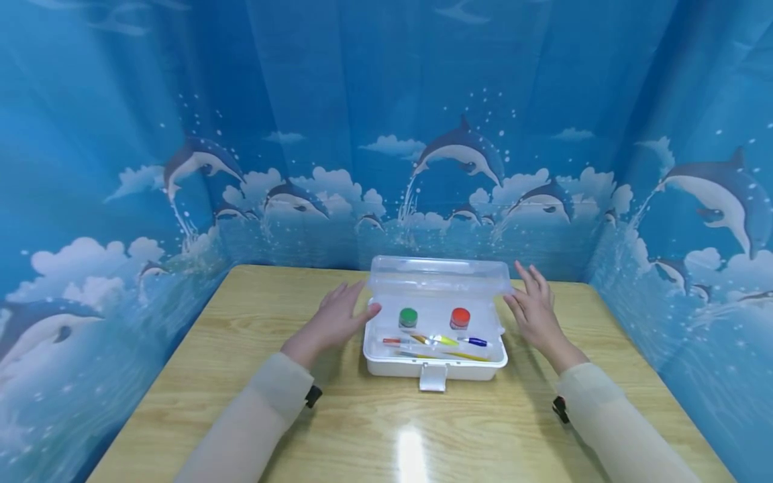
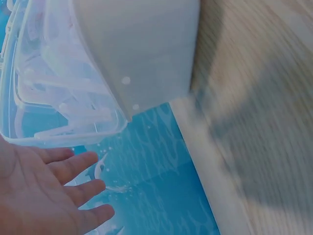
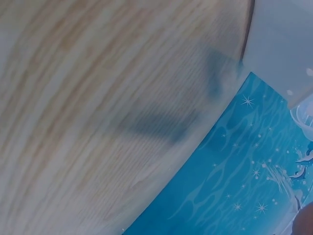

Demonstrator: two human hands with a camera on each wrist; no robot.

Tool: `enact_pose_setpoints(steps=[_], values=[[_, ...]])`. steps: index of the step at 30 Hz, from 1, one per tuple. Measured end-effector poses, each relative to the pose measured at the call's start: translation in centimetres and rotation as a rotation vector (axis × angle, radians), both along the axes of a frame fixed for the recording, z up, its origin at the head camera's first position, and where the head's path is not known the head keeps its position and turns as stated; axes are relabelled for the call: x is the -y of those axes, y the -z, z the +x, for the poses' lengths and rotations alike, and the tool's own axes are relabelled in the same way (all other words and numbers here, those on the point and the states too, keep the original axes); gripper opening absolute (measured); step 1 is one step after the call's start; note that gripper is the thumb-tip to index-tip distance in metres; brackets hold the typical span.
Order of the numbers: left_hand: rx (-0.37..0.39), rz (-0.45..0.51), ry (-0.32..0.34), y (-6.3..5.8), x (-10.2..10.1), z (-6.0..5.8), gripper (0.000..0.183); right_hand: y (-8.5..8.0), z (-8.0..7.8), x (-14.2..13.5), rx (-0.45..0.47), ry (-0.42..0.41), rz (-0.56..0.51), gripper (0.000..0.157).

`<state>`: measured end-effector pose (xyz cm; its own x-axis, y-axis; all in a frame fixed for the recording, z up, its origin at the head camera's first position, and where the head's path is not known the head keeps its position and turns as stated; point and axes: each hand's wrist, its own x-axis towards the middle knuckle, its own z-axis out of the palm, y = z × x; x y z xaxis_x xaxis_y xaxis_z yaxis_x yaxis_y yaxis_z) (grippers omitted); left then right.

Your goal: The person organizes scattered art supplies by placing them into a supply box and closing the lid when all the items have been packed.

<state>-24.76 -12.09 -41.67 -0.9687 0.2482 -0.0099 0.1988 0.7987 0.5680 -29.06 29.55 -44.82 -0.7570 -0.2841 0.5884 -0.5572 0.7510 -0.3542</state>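
A white plastic box (image 1: 398, 367) with a raised clear lid (image 1: 439, 276) stands on the table. Inside lie a green-lidded paint jar (image 1: 408, 317), a red-lidded paint jar (image 1: 460, 318), several brushes (image 1: 435, 340) and a dark blue pen-like item (image 1: 474, 341). Left of the box is my left hand (image 1: 338, 318), fingers extended beside the lid; the left wrist view shows its palm (image 2: 34, 191) with nothing in it. My right hand (image 1: 536, 315) is at the lid's right edge, fingers spread; whether it touches the lid I cannot tell. Only a fingertip (image 3: 304, 221) appears in the right wrist view.
The wood-grain table (image 1: 356, 429) carries the box near its back edge. A blue curtain printed with dolphins (image 1: 338, 100) surrounds the table at the back and both sides. The box's white latch (image 1: 433, 378) hangs down at the front.
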Motion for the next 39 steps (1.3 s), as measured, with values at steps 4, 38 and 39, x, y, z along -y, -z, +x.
enact_pose_setpoints(steps=[4,38,39], values=[[-0.04,0.022,-0.014,-0.4,-0.6,-0.1,0.085,0.2,0.2,-0.2,-0.032,-0.015,0.018,0.031],[-0.149,0.001,0.088,0.9,-0.2,0.6,0.083,-0.3,3.3,-1.1,0.017,-0.132,0.179,0.021],[-0.153,-0.007,0.091,1.0,-0.1,0.7,0.083,-0.4,3.4,-1.1,0.04,-0.137,0.179,0.024]])
